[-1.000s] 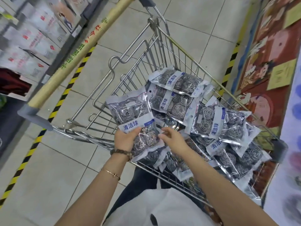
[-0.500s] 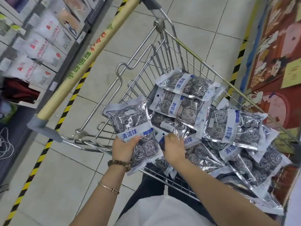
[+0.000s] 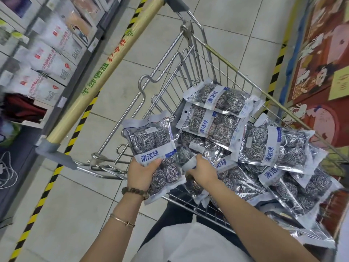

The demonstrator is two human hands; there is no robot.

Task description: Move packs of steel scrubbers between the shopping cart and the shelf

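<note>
A wire shopping cart (image 3: 190, 53) stands in front of me, filled with several clear packs of steel scrubbers (image 3: 273, 144) with blue-and-white labels. My left hand (image 3: 141, 173) grips one pack (image 3: 151, 140) by its lower half and holds it upright over the cart's near left corner. My right hand (image 3: 204, 171) reaches into the cart beside it, its fingers curled round the white top edge of another pack (image 3: 190, 163) lying in the pile. The shelf (image 3: 43, 53) runs along the left.
The cart's yellow push handle (image 3: 102, 72) crosses diagonally between me and the shelf of white boxes. A black-and-yellow floor stripe (image 3: 56, 169) runs along the shelf base. A red illustrated display (image 3: 321, 72) stands at the right. Grey tiled floor lies around the cart.
My left hand has kept the pack raised. My right hand has closed its fingers on the edge of a second pack in the cart. The view has shifted slightly.
</note>
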